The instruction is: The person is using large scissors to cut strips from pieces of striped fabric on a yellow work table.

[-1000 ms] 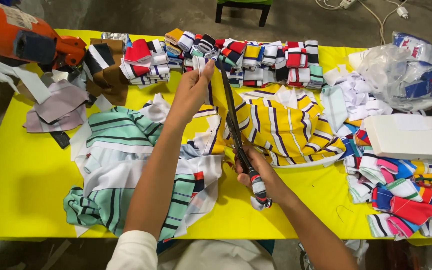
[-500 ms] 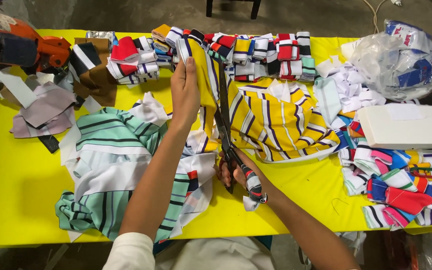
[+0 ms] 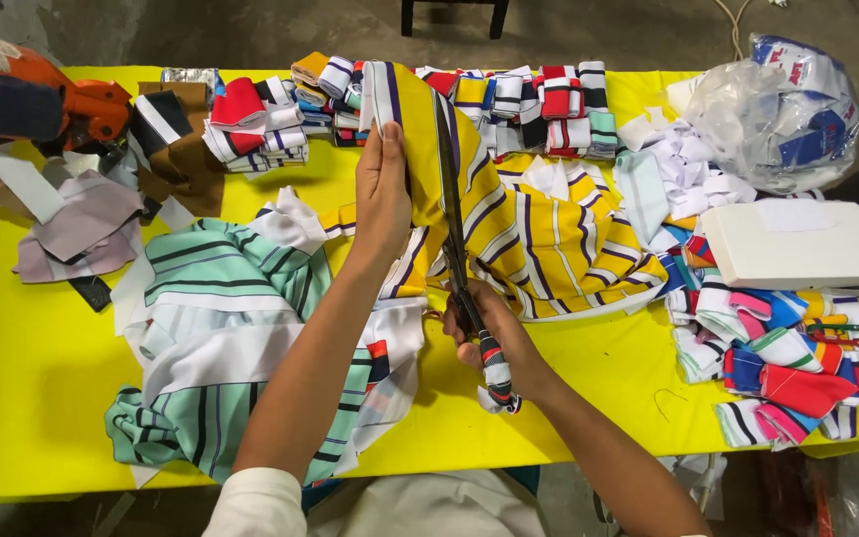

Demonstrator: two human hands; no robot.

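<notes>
While the left hand [image 3: 382, 194] lifts a yellow striped cloth [image 3: 539, 239] off the yellow table [image 3: 22, 378] near the centre of the frame, its fingers are closed over the upper edge so the piece hangs taut, which looks meant to give the blades a firm line to run along. To its right, long dark scissors [image 3: 454, 239] stand nearly upright against the cloth, blades pointing toward the top of the frame, with the right hand [image 3: 494, 343] wrapped tightly round the taped handles at lower centre. Both forearms rise from the bottom edge and angle inward, the left stretched further up than the right.

A green striped cloth [image 3: 211, 338] lies crumpled at lower left, seemingly pushed aside. Folded strips [image 3: 509, 99] in many colours line the top edge in rows, more bundles [image 3: 797, 378] sit at lower right, a white box [image 3: 797, 244] rests at right, a plastic bag [image 3: 777, 109] at upper right, and an orange tool [image 3: 32, 99] at upper left.
</notes>
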